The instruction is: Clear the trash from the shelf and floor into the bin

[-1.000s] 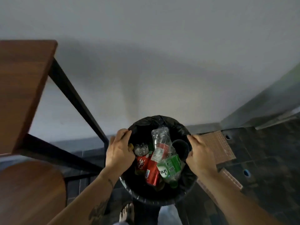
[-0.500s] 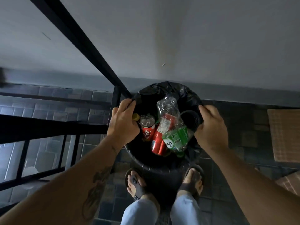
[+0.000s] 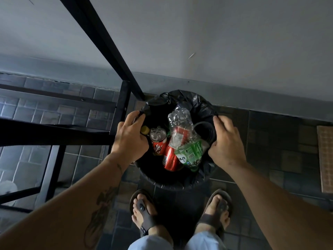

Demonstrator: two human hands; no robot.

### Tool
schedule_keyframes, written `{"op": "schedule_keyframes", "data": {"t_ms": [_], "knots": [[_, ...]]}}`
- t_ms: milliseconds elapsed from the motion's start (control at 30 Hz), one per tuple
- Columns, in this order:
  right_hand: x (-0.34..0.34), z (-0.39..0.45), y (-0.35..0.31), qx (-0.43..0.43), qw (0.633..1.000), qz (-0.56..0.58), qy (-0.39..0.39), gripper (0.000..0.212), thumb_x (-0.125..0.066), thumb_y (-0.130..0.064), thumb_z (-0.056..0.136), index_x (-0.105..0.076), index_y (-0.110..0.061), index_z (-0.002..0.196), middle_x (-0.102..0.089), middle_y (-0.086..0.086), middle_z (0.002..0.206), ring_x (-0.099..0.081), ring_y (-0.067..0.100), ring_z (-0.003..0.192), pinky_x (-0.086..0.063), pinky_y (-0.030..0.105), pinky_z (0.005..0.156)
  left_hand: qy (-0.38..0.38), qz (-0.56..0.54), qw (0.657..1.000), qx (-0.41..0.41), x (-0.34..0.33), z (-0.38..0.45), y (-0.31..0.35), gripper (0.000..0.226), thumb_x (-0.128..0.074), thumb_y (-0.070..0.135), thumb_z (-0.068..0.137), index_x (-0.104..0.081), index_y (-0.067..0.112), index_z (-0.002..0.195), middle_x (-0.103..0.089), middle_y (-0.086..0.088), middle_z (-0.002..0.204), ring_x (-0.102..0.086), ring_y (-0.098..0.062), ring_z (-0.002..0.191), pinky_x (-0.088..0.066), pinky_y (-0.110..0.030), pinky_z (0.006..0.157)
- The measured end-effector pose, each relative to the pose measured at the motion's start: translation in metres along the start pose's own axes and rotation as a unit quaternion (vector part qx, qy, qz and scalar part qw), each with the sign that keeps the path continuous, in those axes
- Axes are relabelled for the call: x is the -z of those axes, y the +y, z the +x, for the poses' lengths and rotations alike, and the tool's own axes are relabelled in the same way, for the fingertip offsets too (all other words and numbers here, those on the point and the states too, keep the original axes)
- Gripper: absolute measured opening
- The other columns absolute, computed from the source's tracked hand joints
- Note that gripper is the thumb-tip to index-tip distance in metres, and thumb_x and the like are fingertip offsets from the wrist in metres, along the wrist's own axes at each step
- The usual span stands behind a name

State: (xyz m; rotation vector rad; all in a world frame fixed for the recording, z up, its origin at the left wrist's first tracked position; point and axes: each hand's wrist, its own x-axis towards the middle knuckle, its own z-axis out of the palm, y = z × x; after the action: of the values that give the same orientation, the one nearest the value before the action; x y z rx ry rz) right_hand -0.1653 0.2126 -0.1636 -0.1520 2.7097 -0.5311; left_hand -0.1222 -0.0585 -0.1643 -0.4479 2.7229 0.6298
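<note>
Bin (image 3: 173,179), round and black, lined with a black bag (image 3: 191,101), standing on the dark tiled floor (image 3: 270,141) close to the grey wall (image 3: 216,42), just in front of two sandalled feet (image 3: 144,212). Left hand (image 3: 128,139) on the left rim, fingers curled closed over the edge of the bag. Right hand (image 3: 228,141) on the right rim, fingers bent and pinched shut on the bag's edge, thumb toward the inside. Inside the bin, between the two hands: clear crumpled plastic bottle (image 3: 180,123) lying uppermost; green-labelled bottle (image 3: 189,154) below it toward the right; red can (image 3: 170,159) beneath both, slanting toward the near rim; small red-labelled bottle (image 3: 158,141) to the left, bottom end up; yellow cap (image 3: 145,130) just beside the left hand's fingers; dark cup (image 3: 205,131) by the right rim, mouth facing up and left. Black metal shelf frame (image 3: 122,105) immediately left of the bin, one slanting bar (image 3: 100,42) running up across the wall. Woven mat (image 3: 325,159) at the right edge, well apart from the bin. Tattooed left forearm (image 3: 100,201) entering from the lower left; bare right forearm (image 3: 270,195) from the lower right.
</note>
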Motion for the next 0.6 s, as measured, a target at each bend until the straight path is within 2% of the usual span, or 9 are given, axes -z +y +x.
{"op": "schedule_keyframes", "data": {"t_ms": [233, 400, 533, 600], "knots": [[0.019, -0.003, -0.005, 0.003, 0.998, -0.010, -0.065, 0.086, -0.062, -0.006, 0.076, -0.023, -0.012, 0.153, -0.023, 0.001, 0.156, -0.041, 0.034, 0.124, -0.045, 0.041, 0.093, -0.040, -0.007, 0.999, 0.022, 0.016, -0.005, 0.014, 0.067, -0.053, 0.014, 0.082, -0.041, 0.022, 0.147, -0.033, 0.010, 0.152, -0.048, -0.027, 0.122, -0.044, -0.035, 0.092], [0.063, -0.025, -0.027, 0.003, 0.997, -0.004, -0.071, 0.072, -0.051, -0.017, 0.090, -0.018, -0.015, 0.155, -0.019, 0.003, 0.161, -0.036, 0.032, 0.135, -0.038, 0.042, 0.105, -0.037, -0.020, 0.999, 0.026, 0.054, -0.026, 0.046, 0.051, -0.052, 0.012, 0.085, -0.056, 0.022, 0.134, -0.051, 0.007, 0.137, -0.053, -0.023, 0.117, -0.048, -0.038, 0.092], [0.125, -0.051, -0.054, 0.037, 0.995, 0.011, -0.088, 0.062, -0.042, -0.019, 0.096, -0.020, -0.015, 0.154, -0.028, 0.005, 0.158, -0.033, 0.028, 0.140, -0.034, 0.043, 0.110, -0.021, -0.037, 0.999, 0.028, 0.106, -0.060, 0.089, 0.044, -0.052, 0.011, 0.088, -0.060, 0.025, 0.129, -0.059, 0.006, 0.130, -0.057, -0.020, 0.111, -0.052, -0.039, 0.089], [0.167, -0.066, -0.070, 0.053, 0.994, 0.013, -0.097, 0.057, -0.040, -0.018, 0.098, -0.024, -0.015, 0.153, -0.034, 0.004, 0.155, -0.036, 0.026, 0.138, -0.035, 0.043, 0.110, -0.014, -0.044, 0.999, 0.003, 0.140, -0.086, 0.114, 0.044, -0.052, 0.009, 0.089, -0.060, 0.024, 0.130, -0.059, 0.004, 0.131, -0.059, -0.019, 0.109, -0.052, -0.037, 0.088]]}}
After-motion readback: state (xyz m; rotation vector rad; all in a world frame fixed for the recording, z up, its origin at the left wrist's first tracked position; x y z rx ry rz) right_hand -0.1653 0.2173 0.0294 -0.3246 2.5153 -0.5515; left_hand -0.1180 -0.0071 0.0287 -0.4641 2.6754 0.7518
